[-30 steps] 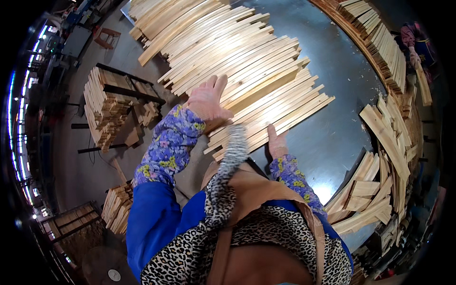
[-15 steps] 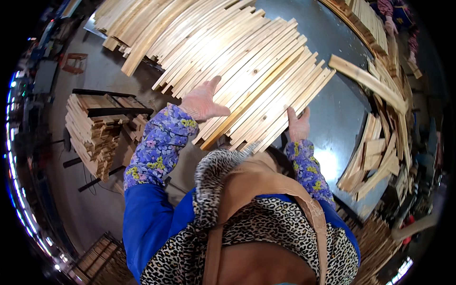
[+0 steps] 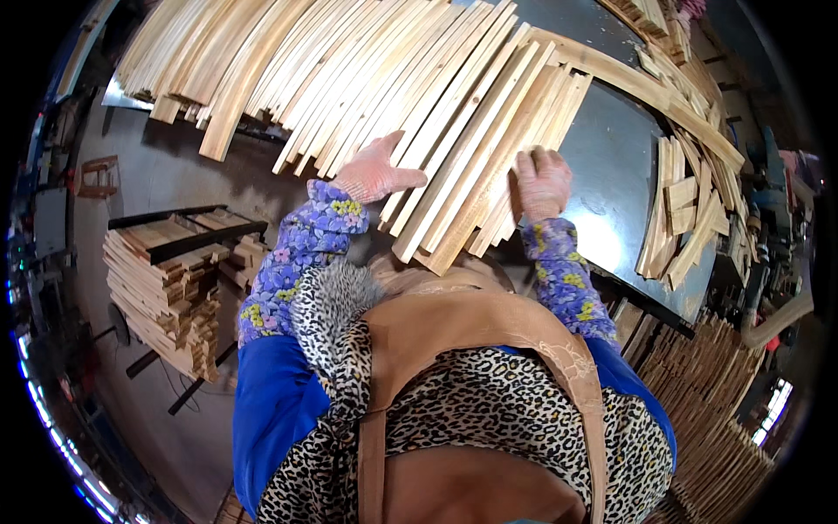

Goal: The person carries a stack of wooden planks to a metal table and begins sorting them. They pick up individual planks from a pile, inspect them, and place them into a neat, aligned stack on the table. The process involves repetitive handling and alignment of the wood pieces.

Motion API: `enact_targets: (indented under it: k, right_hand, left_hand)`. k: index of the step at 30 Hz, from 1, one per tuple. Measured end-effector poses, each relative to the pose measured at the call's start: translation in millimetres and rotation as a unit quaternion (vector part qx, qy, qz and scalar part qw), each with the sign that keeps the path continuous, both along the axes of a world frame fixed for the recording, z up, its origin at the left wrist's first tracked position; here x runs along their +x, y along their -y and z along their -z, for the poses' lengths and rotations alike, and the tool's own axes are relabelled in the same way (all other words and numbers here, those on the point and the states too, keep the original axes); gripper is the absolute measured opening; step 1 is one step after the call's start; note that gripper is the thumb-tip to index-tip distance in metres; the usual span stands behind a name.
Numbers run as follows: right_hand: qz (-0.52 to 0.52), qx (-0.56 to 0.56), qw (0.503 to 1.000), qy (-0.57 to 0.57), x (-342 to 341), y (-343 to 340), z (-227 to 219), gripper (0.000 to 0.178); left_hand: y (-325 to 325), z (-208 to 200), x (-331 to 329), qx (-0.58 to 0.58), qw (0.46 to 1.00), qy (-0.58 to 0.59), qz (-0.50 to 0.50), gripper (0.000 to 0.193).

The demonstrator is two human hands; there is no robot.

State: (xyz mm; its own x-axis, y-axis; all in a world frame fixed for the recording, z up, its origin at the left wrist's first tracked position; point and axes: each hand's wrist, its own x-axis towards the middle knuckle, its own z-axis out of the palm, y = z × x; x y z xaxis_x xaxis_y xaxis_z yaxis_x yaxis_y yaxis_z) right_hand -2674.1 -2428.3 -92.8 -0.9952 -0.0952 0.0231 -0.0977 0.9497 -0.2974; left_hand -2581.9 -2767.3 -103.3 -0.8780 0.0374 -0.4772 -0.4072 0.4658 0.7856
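A row of long pale wooden strips lies side by side on the grey metal table. My left hand rests on the near part of the row, thumb stretched to the right and apart from the fingers. Right of it, several strips stand apart from the row, tilted and fanned, with gaps between them and some broad faces showing. My right hand is closed at the right edge of this group, its fingers bent over the outer strips. The fingertips are partly hidden.
A long board lies across the grey metal table. Offcuts are heaped at the table's right. Stacked wood pieces sit on a black-barred stand at left. More strips are stacked at lower right. A small stool stands on the floor.
My right hand has moved up and its fingers have bent over the strips. The right-hand strips, flat and close together before, are now tilted and spread. My left hand keeps nearly the same pose.
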Motion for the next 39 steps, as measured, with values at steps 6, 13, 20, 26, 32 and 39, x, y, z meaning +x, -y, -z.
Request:
enact_targets:
  k: [6, 13, 20, 26, 32, 39]
  right_hand:
    - [0.175, -0.533, 0.799, 0.215, -2, 63, 17, 0.115]
    - [0.116, -0.453, 0.848, 0.249, -7, 76, -5, 0.125]
    - [0.046, -0.401, 0.873, 0.275, -19, 88, -31, 0.112]
    - [0.049, -0.324, 0.899, 0.290, -29, 90, -25, 0.126]
    - [0.045, -0.370, 0.890, 0.262, -32, 86, -14, 0.136]
    - [0.104, -0.456, 0.837, 0.283, -19, 86, -9, 0.133]
  left_hand:
    - [0, -12, -1, -0.003, 1.000, -0.003, 0.002, 0.121]
    - [2, -31, -1, 0.050, 0.998, 0.031, -0.035, 0.121]
    - [-2, -53, -5, 0.104, 0.992, 0.044, -0.053, 0.076]
    - [-5, -59, -4, 0.016, 0.999, 0.023, -0.030, 0.086]
    - [7, -35, -12, 0.085, 0.995, 0.031, -0.030, 0.074]
    - [29, -18, -18, 0.092, 0.995, 0.023, -0.016, 0.074]
